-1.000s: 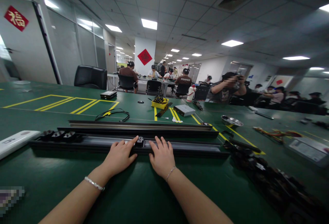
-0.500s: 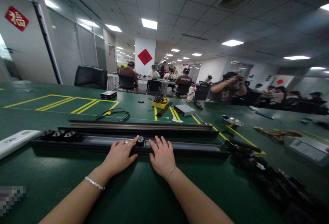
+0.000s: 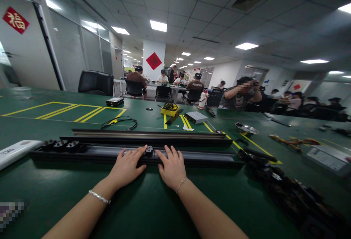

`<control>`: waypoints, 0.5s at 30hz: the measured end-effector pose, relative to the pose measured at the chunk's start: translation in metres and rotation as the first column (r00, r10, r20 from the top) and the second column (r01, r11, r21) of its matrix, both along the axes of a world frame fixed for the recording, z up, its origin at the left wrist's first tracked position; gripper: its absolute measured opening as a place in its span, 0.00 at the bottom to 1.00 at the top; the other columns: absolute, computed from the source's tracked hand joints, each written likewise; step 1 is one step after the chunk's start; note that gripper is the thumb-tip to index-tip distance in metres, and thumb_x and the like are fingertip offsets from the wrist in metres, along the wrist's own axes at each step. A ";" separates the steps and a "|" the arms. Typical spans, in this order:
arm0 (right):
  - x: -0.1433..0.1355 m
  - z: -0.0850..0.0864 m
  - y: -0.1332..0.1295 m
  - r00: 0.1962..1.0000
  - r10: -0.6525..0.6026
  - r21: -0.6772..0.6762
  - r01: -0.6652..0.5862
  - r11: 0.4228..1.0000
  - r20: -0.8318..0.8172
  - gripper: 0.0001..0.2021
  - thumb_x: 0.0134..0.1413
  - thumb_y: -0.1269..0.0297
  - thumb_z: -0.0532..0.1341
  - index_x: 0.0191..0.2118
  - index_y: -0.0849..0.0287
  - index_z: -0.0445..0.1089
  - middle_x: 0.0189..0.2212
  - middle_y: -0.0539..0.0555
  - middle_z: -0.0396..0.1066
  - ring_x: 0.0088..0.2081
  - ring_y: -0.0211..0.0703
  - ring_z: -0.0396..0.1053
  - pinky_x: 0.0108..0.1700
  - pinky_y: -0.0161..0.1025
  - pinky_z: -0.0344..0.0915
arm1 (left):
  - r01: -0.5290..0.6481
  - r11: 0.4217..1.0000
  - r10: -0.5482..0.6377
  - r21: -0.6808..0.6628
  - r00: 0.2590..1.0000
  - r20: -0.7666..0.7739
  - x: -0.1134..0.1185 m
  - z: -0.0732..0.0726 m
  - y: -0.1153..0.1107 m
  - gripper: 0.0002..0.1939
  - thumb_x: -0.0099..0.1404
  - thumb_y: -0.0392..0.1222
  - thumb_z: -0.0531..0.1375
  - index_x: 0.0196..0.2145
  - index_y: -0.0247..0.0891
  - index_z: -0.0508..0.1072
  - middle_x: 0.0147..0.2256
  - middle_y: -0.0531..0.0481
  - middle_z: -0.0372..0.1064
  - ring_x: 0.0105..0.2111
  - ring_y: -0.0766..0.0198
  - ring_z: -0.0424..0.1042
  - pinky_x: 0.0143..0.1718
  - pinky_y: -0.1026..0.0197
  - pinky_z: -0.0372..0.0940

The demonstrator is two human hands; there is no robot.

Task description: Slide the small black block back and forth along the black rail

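Note:
A long black channel [image 3: 208,157] with a pale inner strip lies across the green table in front of me. Near its middle sits a small black socket-like module [image 3: 149,151]. My left hand [image 3: 127,167] rests on the channel to the left of this module, fingers spread, index fingertip at its edge. On the other side my right hand [image 3: 173,167] lies with fingers apart, its index finger close to the module. Several similar black modules [image 3: 60,145] stand in the channel's left end. Just behind runs a second long dark rail [image 3: 153,135].
Beyond the rails are a black cable [image 3: 119,122], a yellow box [image 3: 170,111], a grey box [image 3: 195,117] and a metal bowl [image 3: 246,128]. Dark modules [image 3: 285,184] are piled at right. A white object [image 3: 19,151] lies left. People sit at the far tables.
The view has shifted very slightly. Both hands stay in almost the same place beside the module.

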State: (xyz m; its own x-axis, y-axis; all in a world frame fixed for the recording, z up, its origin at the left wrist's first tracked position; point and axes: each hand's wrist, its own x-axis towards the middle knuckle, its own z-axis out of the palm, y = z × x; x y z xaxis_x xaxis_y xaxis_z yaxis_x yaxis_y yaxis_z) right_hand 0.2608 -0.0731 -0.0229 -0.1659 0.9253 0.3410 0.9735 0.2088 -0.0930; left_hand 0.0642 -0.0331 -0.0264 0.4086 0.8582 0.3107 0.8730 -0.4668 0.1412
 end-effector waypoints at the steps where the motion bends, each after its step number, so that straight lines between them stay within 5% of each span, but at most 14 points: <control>1: 0.000 0.000 0.000 1.000 -0.003 -0.006 0.003 1.000 0.006 0.25 0.55 0.55 0.53 0.59 0.37 0.51 0.62 0.49 0.46 0.62 0.51 0.42 0.58 0.53 0.38 | -0.003 1.000 0.003 -0.001 1.000 -0.002 0.000 0.000 0.000 0.33 0.57 0.49 0.52 0.60 0.50 0.49 0.57 0.50 0.59 0.54 0.54 0.60 0.57 0.43 0.40; 15: -0.001 0.000 0.000 1.000 -0.002 0.006 0.002 1.000 0.001 0.26 0.54 0.55 0.53 0.60 0.40 0.50 0.62 0.50 0.47 0.62 0.51 0.42 0.58 0.52 0.38 | -0.009 1.000 0.009 0.022 0.999 -0.032 0.001 0.001 -0.002 0.35 0.57 0.48 0.53 0.61 0.49 0.47 0.57 0.48 0.60 0.53 0.54 0.61 0.57 0.42 0.39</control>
